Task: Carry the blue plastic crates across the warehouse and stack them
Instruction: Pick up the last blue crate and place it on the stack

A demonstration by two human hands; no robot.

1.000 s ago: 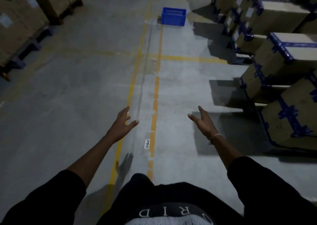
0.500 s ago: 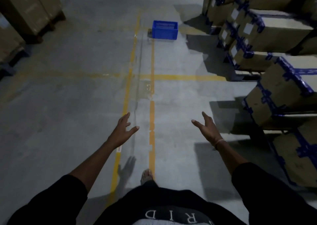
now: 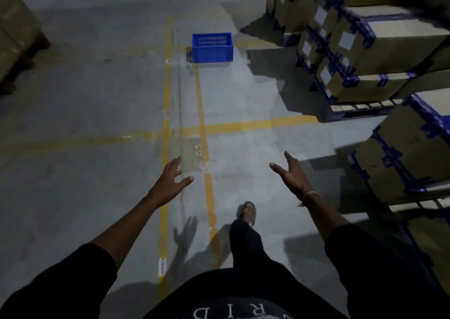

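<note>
A dim warehouse aisle is stretching ahead, its grey concrete floor point(image 3: 85, 148) crossed by yellow lines point(image 3: 166, 114). At ten o'clock, pallet-stacked cartons point(image 3: 14, 26) are sitting in shadow. At eight o'clock the left hand point(image 3: 170, 183) is reaching forward, fingers spread wide, holding nothing. The blue crate point(image 3: 212, 48) is lying on the floor at twelve o'clock, well apart from both hands, just beside a yellow line. A sandalled foot point(image 3: 248, 212) is stepping forward at six o'clock. The right hand point(image 3: 291, 175) is hanging at four o'clock, likewise open and empty. Blue-strapped boxes point(image 3: 365, 41) are crowding the aisle from one to three o'clock. The risk, as I judge it: the poor light and protruding pallet corners are inviting a stumble or a clipped elbow, especially once a carried crate is blocking the downward view.
</note>
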